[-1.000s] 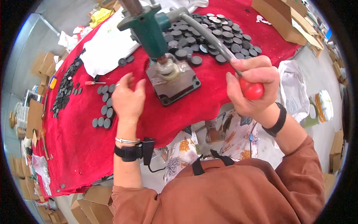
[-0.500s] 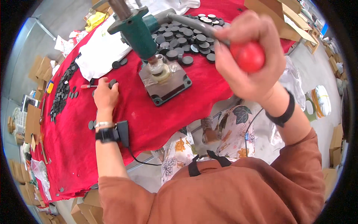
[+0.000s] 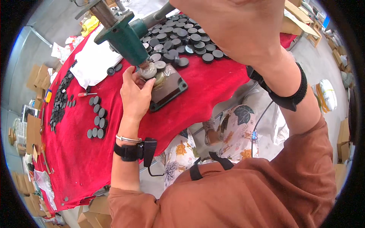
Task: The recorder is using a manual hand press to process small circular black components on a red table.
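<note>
A green hand press point(image 3: 127, 41) stands tilted in view, with a flat metal base point(image 3: 171, 89) and a clear-wrapped die under its ram. My left hand point(image 3: 135, 95) is at the die, thumb and fingers closed round a small black disc, mostly hidden by the fingers. My right hand point(image 3: 243, 28) is raised large at the top edge, at the end of the press's grey lever point(image 3: 161, 12); its fingers and the red knob are out of sight. Left of the press, several black discs point(image 3: 99, 122) lie in a short double row, near a red-handled screwdriver point(image 3: 86, 94).
A heap of black discs point(image 3: 178, 36) covers the cloth behind the press. Smaller dark pieces point(image 3: 61, 98) are scattered at the left. A white cloth point(image 3: 89, 66) lies on the red tablecloth point(image 3: 72, 163). Cardboard boxes point(image 3: 294, 28) stand at the far right.
My left hand has gone from the disc row rightward to the press die with a disc. My right hand has risen toward the top edge. The whole view has shifted a little.
</note>
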`<state>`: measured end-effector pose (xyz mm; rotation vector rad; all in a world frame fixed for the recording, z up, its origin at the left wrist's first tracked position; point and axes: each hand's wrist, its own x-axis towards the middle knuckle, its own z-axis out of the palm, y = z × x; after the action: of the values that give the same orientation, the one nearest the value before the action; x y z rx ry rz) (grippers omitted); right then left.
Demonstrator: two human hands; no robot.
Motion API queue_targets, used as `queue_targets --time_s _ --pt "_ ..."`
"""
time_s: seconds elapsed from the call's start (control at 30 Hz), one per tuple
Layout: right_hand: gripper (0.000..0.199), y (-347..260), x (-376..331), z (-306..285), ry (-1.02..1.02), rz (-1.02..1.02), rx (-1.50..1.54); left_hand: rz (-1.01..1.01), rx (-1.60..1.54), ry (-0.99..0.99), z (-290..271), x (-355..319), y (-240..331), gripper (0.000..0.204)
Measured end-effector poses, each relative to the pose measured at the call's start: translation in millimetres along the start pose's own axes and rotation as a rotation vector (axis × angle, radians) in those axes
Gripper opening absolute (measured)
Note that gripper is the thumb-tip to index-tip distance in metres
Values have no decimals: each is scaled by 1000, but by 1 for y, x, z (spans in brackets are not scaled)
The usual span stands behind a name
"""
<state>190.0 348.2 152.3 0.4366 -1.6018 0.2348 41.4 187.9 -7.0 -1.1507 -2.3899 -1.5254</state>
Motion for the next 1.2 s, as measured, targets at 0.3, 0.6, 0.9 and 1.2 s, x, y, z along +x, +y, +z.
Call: queue_targets --time_s 0.3,0.6,0.9,1.2 --pt "32 -25 -56 -33 -247 106 -68 15 37 45 2 -3 8 69" --pt "38 -38 -104 -22 -26 245 151 -67 935 252 -84 9 -59 56" --pt "39 -41 -108 -23 -79 299 122 -118 928 -320 -138 23 -133 54" --pt "38 -38 -106 -21 -42 277 149 258 771 -407 -81 15 -63 45"
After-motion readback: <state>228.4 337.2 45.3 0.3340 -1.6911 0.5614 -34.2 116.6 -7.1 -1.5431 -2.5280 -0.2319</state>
